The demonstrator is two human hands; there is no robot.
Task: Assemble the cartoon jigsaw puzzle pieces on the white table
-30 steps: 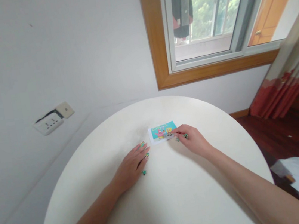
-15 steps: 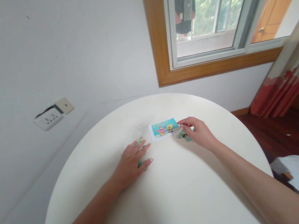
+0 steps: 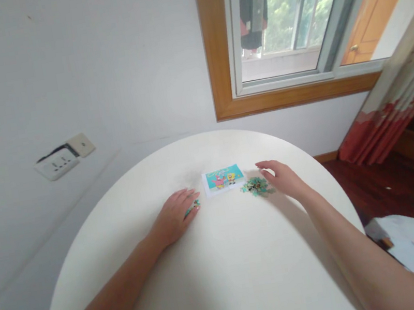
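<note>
No legible text anywhere. Picture card (image 3: 223, 179) on worktop (image 3: 226, 277): a line of pale lettering along the top of its turquoise face, too small and blurred to read. No brand mark readable. Wall socket plate (image 3: 55, 163): no markings made out. Puzzle pieces (image 3: 257, 187): printed colour only, no characters discernible.

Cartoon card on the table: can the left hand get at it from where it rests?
Probably yes. The left hand lies flat just left of the cartoon card, with only bare table between them; the puzzle pieces sit on the card's far side.
</note>
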